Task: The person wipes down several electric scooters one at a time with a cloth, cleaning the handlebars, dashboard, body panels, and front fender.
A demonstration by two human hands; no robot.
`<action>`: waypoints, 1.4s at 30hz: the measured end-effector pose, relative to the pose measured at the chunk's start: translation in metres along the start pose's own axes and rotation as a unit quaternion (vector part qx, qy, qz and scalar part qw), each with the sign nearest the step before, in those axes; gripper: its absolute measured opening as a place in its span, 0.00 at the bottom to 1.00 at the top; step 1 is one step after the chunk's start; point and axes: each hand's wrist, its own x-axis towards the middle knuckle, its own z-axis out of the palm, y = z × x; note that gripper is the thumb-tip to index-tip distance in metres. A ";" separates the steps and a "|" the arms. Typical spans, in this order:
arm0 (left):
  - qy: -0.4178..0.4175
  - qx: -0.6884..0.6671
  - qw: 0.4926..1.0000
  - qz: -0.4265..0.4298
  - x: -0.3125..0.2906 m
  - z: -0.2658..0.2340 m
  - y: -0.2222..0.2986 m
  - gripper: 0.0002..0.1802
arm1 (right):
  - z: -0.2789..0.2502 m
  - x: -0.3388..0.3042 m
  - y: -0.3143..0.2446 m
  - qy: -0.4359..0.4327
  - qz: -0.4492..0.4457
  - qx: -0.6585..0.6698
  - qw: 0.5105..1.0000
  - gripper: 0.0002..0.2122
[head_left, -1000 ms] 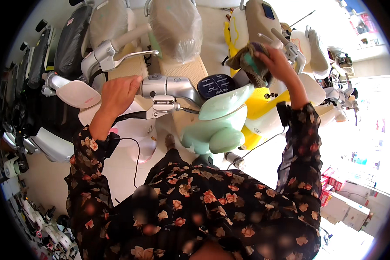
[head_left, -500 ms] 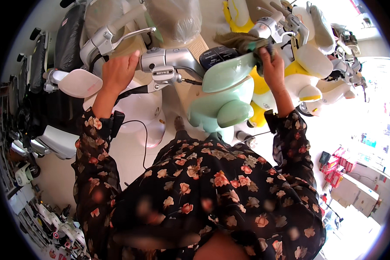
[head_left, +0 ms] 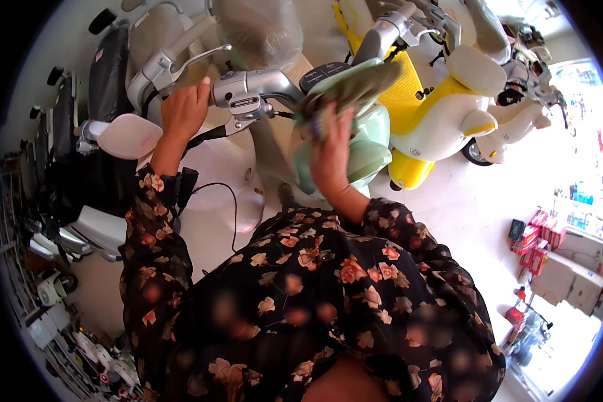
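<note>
A mint-green electric scooter point(head_left: 371, 128) stands in front of me, its silver handlebar point(head_left: 264, 82) reaching to the left. My left hand point(head_left: 185, 112) is closed round the left handlebar grip, which it mostly hides. A brake lever point(head_left: 234, 125) sticks out below that grip. In my right hand point(head_left: 331, 159) is a grey-green cloth point(head_left: 358, 86), pressed against the top of the green front panel. Motion blurs the cloth and the fingertips. The dark display point(head_left: 325, 75) sits just beyond the cloth.
To the right is a yellow and white scooter point(head_left: 442, 127), with others behind it. A pale pink scooter point(head_left: 218, 161) and its mirror point(head_left: 130, 136) are close on the left. Red boxes point(head_left: 537, 241) sit on a white cabinet point(head_left: 569, 281) at the right. A thin black cable point(head_left: 233, 208) hangs near my left sleeve.
My right hand has swept the cloth leftward and nearer to me, from the panel's right end across its middle. My left hand stays on the grip. The view has shifted slightly.
</note>
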 end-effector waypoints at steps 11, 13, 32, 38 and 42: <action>0.017 0.003 1.000 -0.004 -0.003 0.002 0.000 0.35 | -0.002 0.099 0.091 0.128 0.260 0.169 0.942 0.23; 0.026 0.002 1.000 -0.008 -0.002 0.002 0.002 0.35 | 0.010 0.085 0.086 0.194 0.278 0.166 0.926 0.21; 0.012 0.022 1.000 -0.016 0.001 0.006 0.000 0.35 | 0.046 0.048 0.050 0.264 0.253 0.116 0.924 0.20; -0.017 0.032 0.999 -0.031 0.003 0.006 0.000 0.35 | 0.047 -0.013 -0.051 -0.106 0.347 0.345 0.866 0.16; -0.013 -0.086 0.996 0.022 -0.005 -0.021 0.018 0.25 | -0.001 0.004 -0.078 -0.200 0.324 0.476 0.793 0.12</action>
